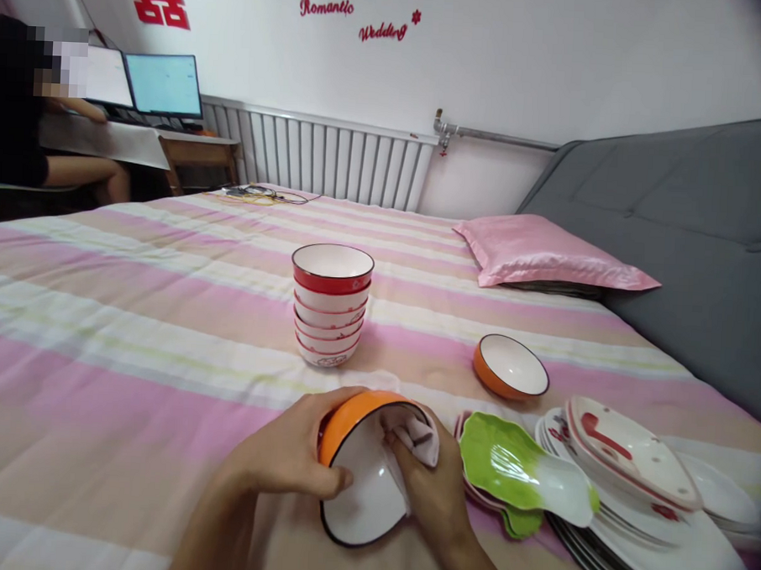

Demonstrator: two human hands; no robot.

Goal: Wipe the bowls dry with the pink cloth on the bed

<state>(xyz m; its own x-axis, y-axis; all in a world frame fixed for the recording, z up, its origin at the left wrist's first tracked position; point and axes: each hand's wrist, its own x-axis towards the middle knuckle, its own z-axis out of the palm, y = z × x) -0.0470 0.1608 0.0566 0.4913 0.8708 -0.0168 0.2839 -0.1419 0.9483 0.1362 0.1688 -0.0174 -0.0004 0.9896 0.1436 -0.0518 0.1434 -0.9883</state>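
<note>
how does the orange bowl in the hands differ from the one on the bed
The held orange bowl is tipped steeply between the left hand and right hand; the other orange bowl rests on the striped bedspread. The held bowl has a pale cloth at its rim; the other shows none. Both have white insides and dark rims.

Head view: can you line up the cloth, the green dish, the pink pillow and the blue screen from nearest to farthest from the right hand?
From the right hand:
1. Cloth, in its grip.
2. Green dish, just to its right.
3. Pink pillow, farther back on the right.
4. Blue screen, farthest, at the back left.
</note>
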